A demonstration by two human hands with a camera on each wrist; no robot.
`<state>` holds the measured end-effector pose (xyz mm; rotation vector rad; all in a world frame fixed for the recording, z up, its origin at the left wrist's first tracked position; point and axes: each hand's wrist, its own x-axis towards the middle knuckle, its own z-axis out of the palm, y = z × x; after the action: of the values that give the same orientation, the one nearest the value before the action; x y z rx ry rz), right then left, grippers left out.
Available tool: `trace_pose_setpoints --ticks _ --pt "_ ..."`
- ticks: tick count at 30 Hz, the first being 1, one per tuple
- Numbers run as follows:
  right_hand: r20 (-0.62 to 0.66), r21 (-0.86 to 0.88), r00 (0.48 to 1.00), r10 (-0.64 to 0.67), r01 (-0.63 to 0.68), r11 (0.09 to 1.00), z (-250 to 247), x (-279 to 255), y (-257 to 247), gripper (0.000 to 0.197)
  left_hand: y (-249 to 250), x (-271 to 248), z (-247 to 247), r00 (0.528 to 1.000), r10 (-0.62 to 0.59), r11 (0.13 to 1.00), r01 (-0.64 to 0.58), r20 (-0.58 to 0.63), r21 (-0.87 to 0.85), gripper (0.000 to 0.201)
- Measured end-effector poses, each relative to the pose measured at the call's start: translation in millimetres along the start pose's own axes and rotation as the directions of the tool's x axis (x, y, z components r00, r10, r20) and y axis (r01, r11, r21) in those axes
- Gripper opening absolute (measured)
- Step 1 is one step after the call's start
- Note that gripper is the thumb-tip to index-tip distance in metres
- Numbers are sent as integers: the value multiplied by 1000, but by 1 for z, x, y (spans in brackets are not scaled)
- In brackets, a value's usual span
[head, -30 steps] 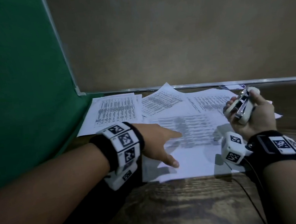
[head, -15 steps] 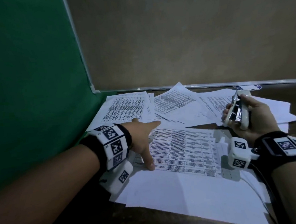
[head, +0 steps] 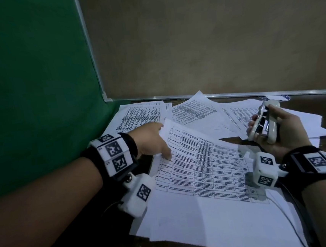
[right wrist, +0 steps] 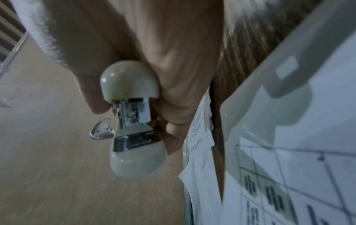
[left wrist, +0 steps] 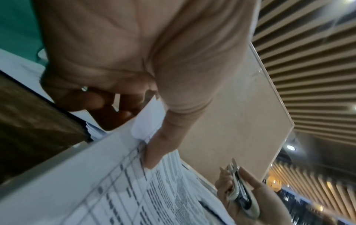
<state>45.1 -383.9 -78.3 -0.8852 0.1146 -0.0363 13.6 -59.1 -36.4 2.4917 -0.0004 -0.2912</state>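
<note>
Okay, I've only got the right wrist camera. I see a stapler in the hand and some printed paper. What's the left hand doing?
Observer: The left hand pinches the far left corner of the table-printed sheet, thumb on top.
Operator: Is that corner off the desk?
Observer: Yes, it is raised above the other papers, with the fingers curled beneath it.
Operator: How close is the stapler to that corner?
Observer: Apart. The right hand holds the stapler up by the sheet's far right side, across the sheet from that corner.
</note>
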Motion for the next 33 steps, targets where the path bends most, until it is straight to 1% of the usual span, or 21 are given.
trace_pose_setpoints --ticks 2,3,4,5,6,8,10,14,16,19,20,21,22,23,25,27,28,29,30,31,33 --pt "11 14 1000 -12 12 1000 1 -2 -3 25 1 1 -8 999 28 999 -29 -34 -24 51" --pt "10 25 1000 -21 21 999 2 -3 -5 25 2 2 -14 996 62 994 -68 -65 -86 36" --pt "9 38 1000 -30 30 999 1 -4 -6 24 4 2 -20 990 99 980 -115 -99 -165 25" --pt "6 42 999 -44 44 998 1 -4 -7 26 8 0 -28 981 135 961 -164 -139 -222 20" --pt "11 40 998 -61 60 997 -1 -4 -7 25 11 -1 -36 967 176 946 -218 -182 -241 18" --pt "42 29 995 -88 87 996 -3 -3 -7 20 19 -5 -51 942 245 928 -296 -229 -224 17" --pt "86 21 992 -96 95 995 -6 -1 -6 23 21 -7 -58 928 306 918 -347 -213 -192 19" --pt "142 25 986 -82 79 997 -4 -1 -4 27 17 -11 -58 914 360 917 -383 -188 -108 23" --pt "158 5 985 -71 71 997 0 -3 -4 27 16 -12 -58 905 389 902 -412 -170 -129 24" --pt "152 6 986 -64 64 998 0 -4 -2 26 18 -12 -57 925 360 903 -379 -123 -203 24" --pt "146 14 988 -60 58 998 -1 -4 -2 25 17 -11 -56 940 329 914 -341 -90 -218 23" --pt "139 17 989 -58 56 998 -1 -4 -1 24 16 -12 -55 959 280 932 -281 -40 -230 27" --pt "133 12 989 -61 60 998 -2 -5 -1 24 15 -11 -53 974 227 947 -219 8 -233 40" --pt "129 6 989 -66 66 998 -2 -5 -1 24 13 -12 -52 981 185 958 -166 59 -234 57" --pt "121 -3 990 -70 71 997 -4 -4 -2 24 15 -16 -48 977 144 957 -97 158 -275 87" --pt "116 -7 991 -66 67 998 -4 -3 -3 23 17 -19 -44 967 105 947 -27 230 -319 100" --pt "116 -11 991 -61 63 998 -4 -2 -3 23 18 -20 -42 965 66 953 13 252 -301 100" --pt "115 -13 992 -59 61 998 -4 -1 -3 23 18 -22 -40 966 24 970 40 258 -240 93" --pt "111 -14 992 -60 62 998 -4 -1 -3 23 18 -23 -39 969 -10 990 45 247 -136 78" --pt "111 -14 992 -62 64 998 -4 -1 -3 23 19 -24 -38 976 -17 1000 21 217 -17 56" --pt "124 -11 990 -66 68 998 -4 -2 -4 23 19 -24 -39 994 16 979 -38 111 202 16"
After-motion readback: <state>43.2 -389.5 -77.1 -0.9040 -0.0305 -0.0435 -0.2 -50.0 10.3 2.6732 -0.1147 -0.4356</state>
